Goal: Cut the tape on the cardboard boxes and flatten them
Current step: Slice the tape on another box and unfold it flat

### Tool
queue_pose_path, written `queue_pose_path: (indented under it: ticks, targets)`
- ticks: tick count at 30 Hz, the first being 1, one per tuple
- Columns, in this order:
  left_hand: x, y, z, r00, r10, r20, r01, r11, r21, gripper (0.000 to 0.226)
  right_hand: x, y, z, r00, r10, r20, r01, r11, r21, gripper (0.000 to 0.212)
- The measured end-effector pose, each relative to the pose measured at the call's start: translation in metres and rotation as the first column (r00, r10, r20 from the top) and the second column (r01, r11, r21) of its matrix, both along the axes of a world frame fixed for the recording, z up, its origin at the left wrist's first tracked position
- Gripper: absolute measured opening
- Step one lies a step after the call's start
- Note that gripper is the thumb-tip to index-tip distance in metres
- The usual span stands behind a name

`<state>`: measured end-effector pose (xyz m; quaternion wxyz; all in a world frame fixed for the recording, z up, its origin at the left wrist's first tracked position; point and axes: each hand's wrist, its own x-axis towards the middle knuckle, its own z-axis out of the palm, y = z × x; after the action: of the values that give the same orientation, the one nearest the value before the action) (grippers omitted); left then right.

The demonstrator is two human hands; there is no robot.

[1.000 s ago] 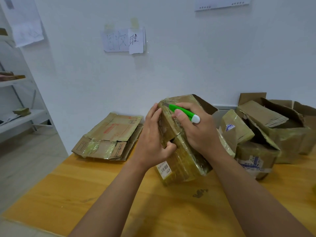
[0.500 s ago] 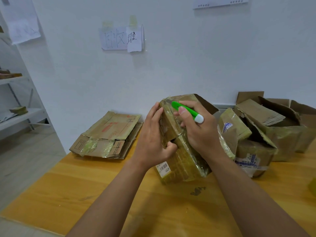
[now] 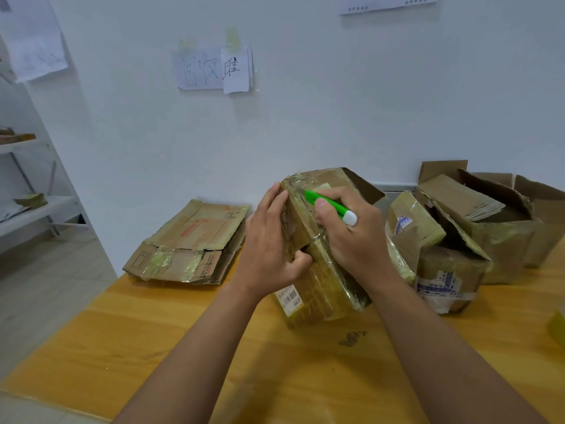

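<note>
Gripping box (image 3: pixel 321 270) mid-frame: my left hand (image 3: pixel 272 249) clamps its side to steady it; right hand (image 3: pixel 351 237) fists green cutter (image 3: pixel 330 206), tip at the upper taped seam.

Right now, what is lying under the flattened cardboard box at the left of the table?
Under the flattened cardboard box more flattened cardboard edges show at its right side, resting on the wooden table. How many pieces lie there is covered.

Plain storeroom or packing space: bare white wall (image 3: pixel 336 117) with taped handwritten notes (image 3: pixel 214 68), metal shelving (image 3: pixel 33 206), wooden worktable (image 3: pixel 183 347).
</note>
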<state>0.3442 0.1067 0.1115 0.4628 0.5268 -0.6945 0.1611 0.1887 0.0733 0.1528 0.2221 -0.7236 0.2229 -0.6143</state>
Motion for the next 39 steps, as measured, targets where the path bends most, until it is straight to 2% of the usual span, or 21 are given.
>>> queue_pose_path:
  ticks: [14,17,26,39]
  targets:
    - [0.006,-0.001,0.002,0.998,0.05,-0.045,-0.047,0.998,0.047,0.08,-0.014,0.007,0.005,0.996,0.006,-0.086,0.001,0.997,0.081,0.013]
    - [0.003,0.0,0.003,0.998,0.062,-0.032,-0.06,0.997,0.056,0.076,-0.019,0.008,0.013,0.989,0.005,-0.15,0.005,0.998,0.067,0.012]
    - [0.007,-0.001,0.006,0.994,0.1,-0.046,-0.095,0.99,0.103,0.067,-0.023,0.015,0.0,0.984,-0.069,-0.167,0.063,0.997,-0.04,0.013]
    - [0.021,-0.005,0.002,0.98,0.152,-0.131,-0.128,0.977,0.172,0.067,-0.031,0.019,-0.012,0.979,-0.009,-0.203,0.01,1.0,0.006,0.013]
